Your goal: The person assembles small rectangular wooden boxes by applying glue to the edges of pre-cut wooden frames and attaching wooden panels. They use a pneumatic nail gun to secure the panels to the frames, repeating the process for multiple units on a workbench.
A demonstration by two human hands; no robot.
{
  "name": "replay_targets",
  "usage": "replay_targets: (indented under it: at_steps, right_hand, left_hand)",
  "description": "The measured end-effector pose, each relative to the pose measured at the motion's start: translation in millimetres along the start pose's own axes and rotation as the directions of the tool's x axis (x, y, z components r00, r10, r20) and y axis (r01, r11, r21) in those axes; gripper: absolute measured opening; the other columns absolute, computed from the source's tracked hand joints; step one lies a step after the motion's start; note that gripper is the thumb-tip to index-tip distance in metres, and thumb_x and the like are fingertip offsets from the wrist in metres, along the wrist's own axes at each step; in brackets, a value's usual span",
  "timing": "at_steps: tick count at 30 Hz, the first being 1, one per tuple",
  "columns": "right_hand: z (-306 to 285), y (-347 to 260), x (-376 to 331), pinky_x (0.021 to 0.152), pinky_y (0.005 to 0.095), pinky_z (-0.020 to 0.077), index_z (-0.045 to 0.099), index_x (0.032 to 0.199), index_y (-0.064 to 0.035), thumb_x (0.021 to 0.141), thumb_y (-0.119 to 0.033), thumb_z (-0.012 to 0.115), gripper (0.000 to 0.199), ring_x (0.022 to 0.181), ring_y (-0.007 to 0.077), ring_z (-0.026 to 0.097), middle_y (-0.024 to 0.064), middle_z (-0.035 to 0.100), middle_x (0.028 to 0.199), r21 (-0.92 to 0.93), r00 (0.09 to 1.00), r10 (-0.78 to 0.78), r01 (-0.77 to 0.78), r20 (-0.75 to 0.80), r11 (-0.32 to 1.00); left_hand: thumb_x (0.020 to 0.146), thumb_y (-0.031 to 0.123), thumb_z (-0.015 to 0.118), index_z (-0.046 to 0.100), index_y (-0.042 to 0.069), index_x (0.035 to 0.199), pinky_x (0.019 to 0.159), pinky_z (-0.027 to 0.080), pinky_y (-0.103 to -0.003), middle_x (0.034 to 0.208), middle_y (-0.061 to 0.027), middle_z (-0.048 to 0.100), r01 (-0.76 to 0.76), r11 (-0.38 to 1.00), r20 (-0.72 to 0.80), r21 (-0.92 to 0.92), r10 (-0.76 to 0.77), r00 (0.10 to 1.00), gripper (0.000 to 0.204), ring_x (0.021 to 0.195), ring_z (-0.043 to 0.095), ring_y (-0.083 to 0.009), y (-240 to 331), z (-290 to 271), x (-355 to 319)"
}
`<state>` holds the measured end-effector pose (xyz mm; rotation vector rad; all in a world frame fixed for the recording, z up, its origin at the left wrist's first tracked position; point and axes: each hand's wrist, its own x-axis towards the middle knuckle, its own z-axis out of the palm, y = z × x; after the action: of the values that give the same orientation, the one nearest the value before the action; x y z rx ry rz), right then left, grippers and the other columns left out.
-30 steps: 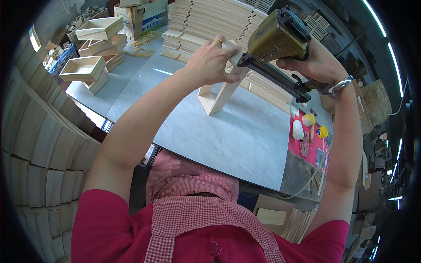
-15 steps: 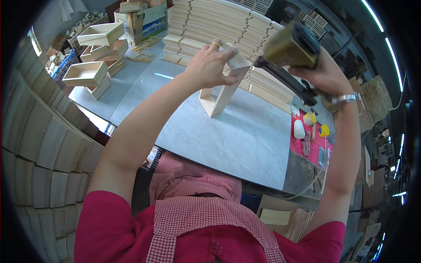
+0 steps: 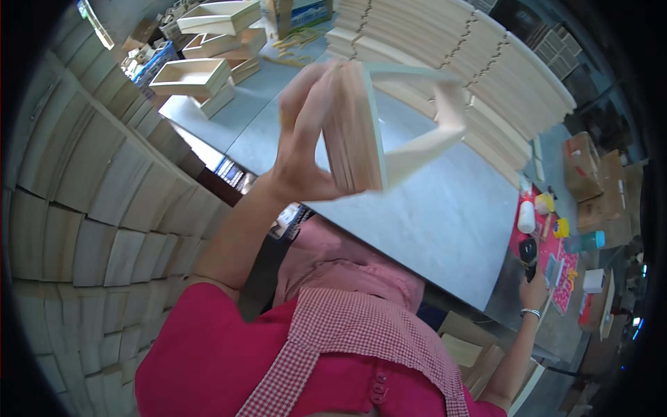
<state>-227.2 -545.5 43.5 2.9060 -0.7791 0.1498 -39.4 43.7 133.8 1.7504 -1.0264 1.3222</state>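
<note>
My left hand (image 3: 302, 142) grips a pale wooden box frame (image 3: 358, 132) by one side and holds it up above the table, tilted and slightly smeared by motion. Its open middle faces right, so the tabletop shows through. Low at the right, my right hand (image 3: 533, 290) is closed round the handle of a nail gun (image 3: 529, 250), seen mostly end-on as a dark shape at the edge of a pink mat (image 3: 568, 278). The gun's lower part and some of my fingers are hidden.
Finished wooden boxes (image 3: 191, 75) are piled at the far left of the pale table (image 3: 431, 229). Tall stacks of wooden boards (image 3: 445, 45) line the back. A white bottle (image 3: 526, 217), yellow-lidded tubs (image 3: 561, 228) and a blue-capped jar (image 3: 585, 242) stand at the right. More wood (image 3: 90, 236) is stacked at left.
The wooden frame has been lifted off the table and turned toward me in my left hand. My right hand has carried the nail gun away from the frame, down to the right side.
</note>
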Motion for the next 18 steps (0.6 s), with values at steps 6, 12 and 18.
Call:
replay_targets:
  at_steps: [6,12,18]
  right_hand:
    - [44,12,-15,0.092,0.0541,0.0525,0.048,0.147,-0.0099,0.089,-0.013,0.070,0.063,0.114,0.0438,0.064,0.0254,0.066,0.126,-0.090,0.980,0.189,-0.183,0.062,0.979]
    - [41,-8,-25,0.093,0.0547,0.0510,0.043,0.152,-0.0158,0.092,-0.015,0.068,0.065,0.116,0.0439,0.063,0.0244,0.062,0.133,-0.050,0.964,0.253,-0.249,0.087,0.967]
    - [62,2,-30,0.092,0.0542,0.0515,0.044,0.151,-0.0123,0.093,-0.018,0.068,0.062,0.113,0.0447,0.064,0.0246,0.063,0.132,-0.080,0.983,0.185,-0.186,-0.016,0.979]
  left_hand:
    - [0.078,0.035,0.081,0.032,-0.003,0.151,0.100,0.050,-0.052,0.141,-0.0309,0.046,0.008,0.987,-0.179,-0.163,-0.037,0.983,0.095,0.122,0.056,-0.0445,26,-49,-8]
    - [0.087,0.038,0.070,0.033,0.000,0.152,0.103,0.049,-0.053,0.143,-0.0315,0.044,0.115,0.653,-0.263,-0.749,-0.452,0.852,0.084,0.126,0.054,-0.0448,35,-63,-7]
    - [0.096,0.042,0.060,0.033,0.003,0.152,0.106,0.048,-0.054,0.145,-0.0321,0.042,0.077,0.508,-0.252,-0.858,-0.546,0.799,0.074,0.130,0.053,-0.0452,37,-60,-7]
